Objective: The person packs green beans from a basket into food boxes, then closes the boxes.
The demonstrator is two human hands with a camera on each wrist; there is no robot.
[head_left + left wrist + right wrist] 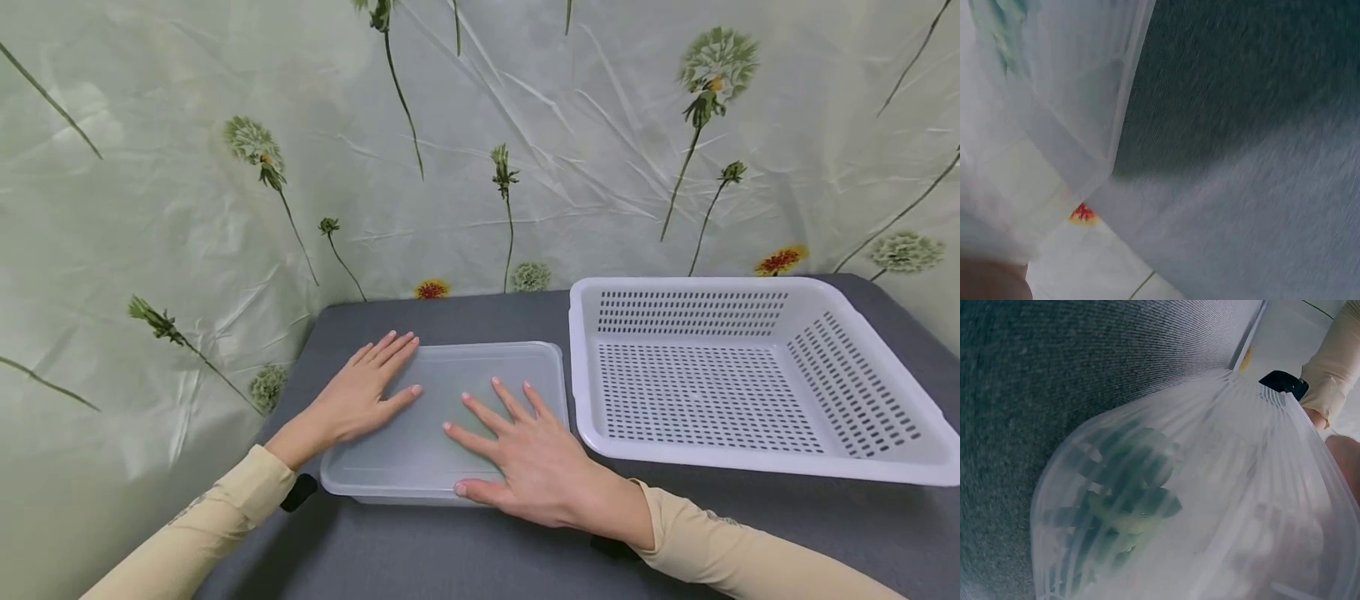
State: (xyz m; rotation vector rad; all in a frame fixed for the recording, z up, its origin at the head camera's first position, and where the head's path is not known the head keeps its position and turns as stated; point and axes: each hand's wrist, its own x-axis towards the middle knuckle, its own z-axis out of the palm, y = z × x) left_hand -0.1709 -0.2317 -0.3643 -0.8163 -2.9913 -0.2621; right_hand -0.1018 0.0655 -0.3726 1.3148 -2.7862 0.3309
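Observation:
A translucent plastic storage box with a lid (487,360) stands on the grey cloth. My left hand (363,396) lies over the lid's left side, its fingers stretched toward the far edge. With fingers spread, my right hand (528,467) rests over the lid's right half, thumb near the front rim. Neither hand grips anything. In the right wrist view, blurred dark green leaf-like shapes (1132,481) show through the box wall (1222,531). The left wrist view has the box's side (1094,94) up close, and a blurred bit of hand (991,281) in its lower corner.
Right of the box, close beside it, is a large white perforated plastic basket (686,392). Grey cloth (420,550) covers the table. Behind and to the left hangs a pale curtain (465,225) with dandelion prints. Part of a black wrist device (300,492) shows under my left cuff.

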